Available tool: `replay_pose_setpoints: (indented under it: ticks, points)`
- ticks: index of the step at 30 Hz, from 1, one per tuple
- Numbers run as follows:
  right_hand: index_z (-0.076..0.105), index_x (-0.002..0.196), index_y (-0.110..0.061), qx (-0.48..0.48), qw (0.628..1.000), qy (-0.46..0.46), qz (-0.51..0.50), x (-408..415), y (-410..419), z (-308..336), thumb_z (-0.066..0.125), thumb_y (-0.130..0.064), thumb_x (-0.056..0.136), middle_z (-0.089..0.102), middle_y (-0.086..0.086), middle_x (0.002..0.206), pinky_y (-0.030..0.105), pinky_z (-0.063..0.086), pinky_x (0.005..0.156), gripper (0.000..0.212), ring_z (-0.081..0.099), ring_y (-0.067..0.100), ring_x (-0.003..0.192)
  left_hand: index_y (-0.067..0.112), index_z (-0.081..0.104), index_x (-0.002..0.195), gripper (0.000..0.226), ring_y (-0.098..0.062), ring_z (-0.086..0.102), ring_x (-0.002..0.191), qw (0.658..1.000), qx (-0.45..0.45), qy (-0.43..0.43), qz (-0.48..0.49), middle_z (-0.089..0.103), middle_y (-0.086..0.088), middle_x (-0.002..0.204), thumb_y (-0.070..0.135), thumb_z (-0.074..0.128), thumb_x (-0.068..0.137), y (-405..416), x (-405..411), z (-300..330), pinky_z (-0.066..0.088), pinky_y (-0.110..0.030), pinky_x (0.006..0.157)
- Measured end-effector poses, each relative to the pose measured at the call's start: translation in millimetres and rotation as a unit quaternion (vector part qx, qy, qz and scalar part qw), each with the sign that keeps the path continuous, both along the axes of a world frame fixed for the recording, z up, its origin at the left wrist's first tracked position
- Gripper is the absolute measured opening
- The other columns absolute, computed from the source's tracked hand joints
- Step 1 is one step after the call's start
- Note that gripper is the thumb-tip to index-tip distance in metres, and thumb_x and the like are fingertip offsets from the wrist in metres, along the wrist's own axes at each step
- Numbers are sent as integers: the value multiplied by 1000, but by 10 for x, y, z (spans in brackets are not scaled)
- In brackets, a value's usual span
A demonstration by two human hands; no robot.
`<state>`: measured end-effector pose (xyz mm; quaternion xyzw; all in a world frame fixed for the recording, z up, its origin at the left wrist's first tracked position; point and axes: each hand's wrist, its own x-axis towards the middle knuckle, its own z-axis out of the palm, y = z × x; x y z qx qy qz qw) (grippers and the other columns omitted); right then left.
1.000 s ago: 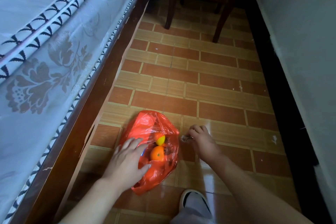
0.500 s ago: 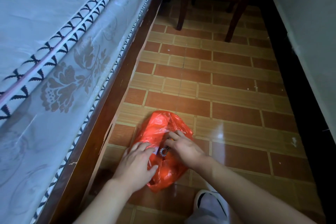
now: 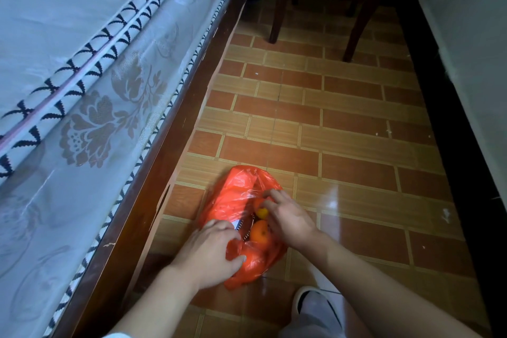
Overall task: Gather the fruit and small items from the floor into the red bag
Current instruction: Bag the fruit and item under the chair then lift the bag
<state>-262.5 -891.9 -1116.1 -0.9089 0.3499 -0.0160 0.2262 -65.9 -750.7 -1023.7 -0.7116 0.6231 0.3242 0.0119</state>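
Red bag (image 3: 237, 202): on the tile floor (image 3: 356, 145), near the bed frame (image 3: 164, 162), just in front of the person. Mouth faces up and right, spread open.
Left hand (image 3: 211, 251): on the bag's near left edge, fingers curled over the plastic, thumb pressing a fold. Likely pinning that side so the mouth stays open and the bag does not slide.
Right hand (image 3: 288, 218): at the bag's right edge, fingers bent down into the opening beside the yellow fruit (image 3: 262, 212). Whether it grips anything, plastic or item, cannot be told; fingertips are hidden.
Bag contents: an orange (image 3: 259, 232) in the middle; the small yellow fruit just beyond it, touching the right fingers; a white card-like edge (image 3: 239, 225) by the left fingers; something dark beneath, too unclear to name. More orange shapes show through the plastic at the near end.
Floor: no loose fruit or small items visible on the tiles in view.
Progress, judged: gathering looks close to done.
Other: chair legs (image 3: 277, 8) far; slipper (image 3: 310, 302) near right.
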Motion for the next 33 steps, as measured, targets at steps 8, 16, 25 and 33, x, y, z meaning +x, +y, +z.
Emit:
replay_pose_setpoints:
  ticks: [8, 16, 25, 33]
  points:
    - [45, 148, -22, -37, 994, 3, -104, 163, -321, 262, 67, -32, 91, 40, 4, 147, 46, 47, 104, 62, 44, 28, 129, 33, 54, 141, 62, -17, 33, 142, 996, 41, -80, -26, 40, 11, 148, 63, 63, 87, 59, -169, 262, 40, -47, 115]
    - [55, 140, -18, 3, 989, 71, -129, 483, -460, 363, 61, -31, 101, 65, 8, 131, 38, 50, 96, 42, 62, 33, 121, 27, 35, 152, 86, -27, 54, 132, 968, 135, -182, 111, 50, -4, 145, 58, 76, 83, 89, -179, 260, 54, -39, 101]
    - [70, 95, -26, 11, 957, -193, -217, 394, -208, 1066, 70, -33, 96, 74, -8, 84, 36, 56, 69, 7, 69, 19, 78, 31, 67, 111, 20, -22, 68, 94, 956, -128, -87, 248, 68, 7, 104, 23, 63, 94, -198, 106, 741, 56, -34, 78]
    - [71, 91, -16, -19, 911, -376, -167, 395, -48, 2056, 74, -21, 97, 68, -12, 78, 32, 52, 64, 8, 64, 11, 70, 21, 70, 106, 15, 0, 57, 84, 885, -410, 48, 215, 56, 16, 102, 11, 59, 101, -230, 173, 1096, 44, -10, 76]
